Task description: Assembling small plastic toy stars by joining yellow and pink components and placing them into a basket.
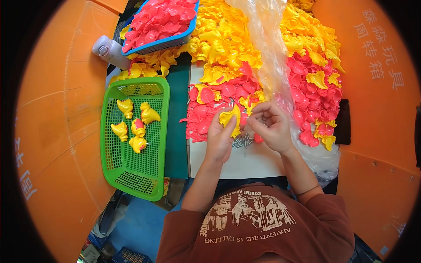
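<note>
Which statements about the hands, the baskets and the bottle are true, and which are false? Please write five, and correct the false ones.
1. The left hand holds a yellow toy part. True.
2. The green basket holds only pink parts. False: five yellow toys lie in it.
3. The blue basket is heaped with pink parts. True.
4. The right hand is inside the green basket. False: it is near the left hand, with its fingers bent.
5. The pale bottle stands at the picture's right edge. False: it is on the left, beside the blue basket.
</note>
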Demonstrator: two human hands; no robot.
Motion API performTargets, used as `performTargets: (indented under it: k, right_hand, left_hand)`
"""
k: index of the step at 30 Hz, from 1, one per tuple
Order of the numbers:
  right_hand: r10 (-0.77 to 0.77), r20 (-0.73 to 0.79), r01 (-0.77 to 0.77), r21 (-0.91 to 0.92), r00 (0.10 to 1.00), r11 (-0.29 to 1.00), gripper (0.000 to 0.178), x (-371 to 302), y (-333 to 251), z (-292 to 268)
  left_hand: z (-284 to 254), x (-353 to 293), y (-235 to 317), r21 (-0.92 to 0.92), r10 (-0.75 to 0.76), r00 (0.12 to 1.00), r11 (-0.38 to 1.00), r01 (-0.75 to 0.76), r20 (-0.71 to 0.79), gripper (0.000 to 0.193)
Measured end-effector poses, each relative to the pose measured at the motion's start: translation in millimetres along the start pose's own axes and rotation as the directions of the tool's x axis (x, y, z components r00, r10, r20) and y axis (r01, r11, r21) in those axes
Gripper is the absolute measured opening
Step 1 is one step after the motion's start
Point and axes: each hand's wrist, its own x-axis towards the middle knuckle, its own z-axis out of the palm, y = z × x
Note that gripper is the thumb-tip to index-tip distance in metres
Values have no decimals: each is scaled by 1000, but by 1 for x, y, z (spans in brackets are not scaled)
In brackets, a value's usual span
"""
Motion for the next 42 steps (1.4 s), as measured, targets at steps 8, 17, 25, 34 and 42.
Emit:
performTargets:
  k: [8,17,25,34,42]
  right_hand:
    - [-354,244,386,-825,903,413,22,7,28,-25]
    - [-121,634,642,-765,764,52,26,14,40,-31]
    - [-101,574,581,-783,812,224,27,9,26,-21]
    - [-274,541,605,-672,795,427,27,4,14,-11]
    - [-256,497,477,-390,829,787,26,18,-12,-20]
  left_hand:
    - [-3,2,-1,58,223,956,975,-216,-191,29]
    - [-9,0,10,68,167,972,985,-157,-165,30]
    - [-12,1,5,292,306,946,919,-265,-105,35]
    - [1,2,5,153,182,982,973,-172,-55,41]
    - [-1,-3,23,-57,-85,976,994,98,201,41]
